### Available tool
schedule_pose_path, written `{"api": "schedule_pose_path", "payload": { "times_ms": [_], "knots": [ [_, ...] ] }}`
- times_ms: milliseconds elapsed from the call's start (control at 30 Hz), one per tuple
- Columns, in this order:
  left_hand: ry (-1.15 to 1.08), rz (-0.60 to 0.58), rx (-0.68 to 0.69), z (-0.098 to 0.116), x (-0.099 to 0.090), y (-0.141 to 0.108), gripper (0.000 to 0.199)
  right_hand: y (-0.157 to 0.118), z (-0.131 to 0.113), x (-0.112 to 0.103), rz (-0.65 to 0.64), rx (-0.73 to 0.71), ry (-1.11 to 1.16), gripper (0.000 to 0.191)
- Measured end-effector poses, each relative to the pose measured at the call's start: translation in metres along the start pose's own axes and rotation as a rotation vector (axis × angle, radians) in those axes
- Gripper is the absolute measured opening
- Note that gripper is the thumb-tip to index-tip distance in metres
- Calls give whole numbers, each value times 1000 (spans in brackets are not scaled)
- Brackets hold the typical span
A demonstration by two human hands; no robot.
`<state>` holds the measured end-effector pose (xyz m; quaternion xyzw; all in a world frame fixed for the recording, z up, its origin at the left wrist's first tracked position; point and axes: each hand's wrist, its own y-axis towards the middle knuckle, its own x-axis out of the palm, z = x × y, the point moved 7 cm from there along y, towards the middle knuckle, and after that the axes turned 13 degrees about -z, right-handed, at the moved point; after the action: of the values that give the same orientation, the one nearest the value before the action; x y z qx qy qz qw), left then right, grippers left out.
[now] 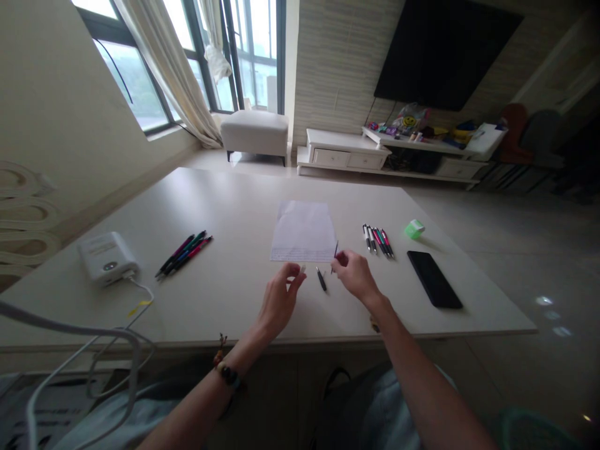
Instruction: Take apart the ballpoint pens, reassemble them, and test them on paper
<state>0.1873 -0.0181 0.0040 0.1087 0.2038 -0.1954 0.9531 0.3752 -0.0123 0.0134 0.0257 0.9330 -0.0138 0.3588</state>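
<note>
Right hand (356, 275) pinches pen part (335, 255), left hand (280, 300) raised

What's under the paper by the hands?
The paper lies flat on the white table. Only tabletop shows around its edges. The part right beneath the sheet is covered, so I can't see what's there.

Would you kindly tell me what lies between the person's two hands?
In the head view, a small black pen part lies on the table between the left hand and right hand.
</note>
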Motion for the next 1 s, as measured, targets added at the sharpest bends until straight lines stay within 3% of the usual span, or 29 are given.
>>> {"api": "schedule_pose_path", "payload": {
  "times_ms": [100,200,533,800,1000],
  "knots": [
    [-50,-16,23,4,3,-5,18,-11,-24,-10,106,-203,393,23],
    [-53,-35,32,7,7,-7,16,-22,-44,-11,122,-301,521,22],
    [-16,-24,38,8,6,-7,13,-27,-60,1,-2,-342,345,19],
    [-47,-69,35,10,8,-7,14,-25,-59,0,16,-337,368,22],
    [-30,-108,17,13,11,-11,26,-24,-58,2,-18,-343,346,19]
  ]
}}
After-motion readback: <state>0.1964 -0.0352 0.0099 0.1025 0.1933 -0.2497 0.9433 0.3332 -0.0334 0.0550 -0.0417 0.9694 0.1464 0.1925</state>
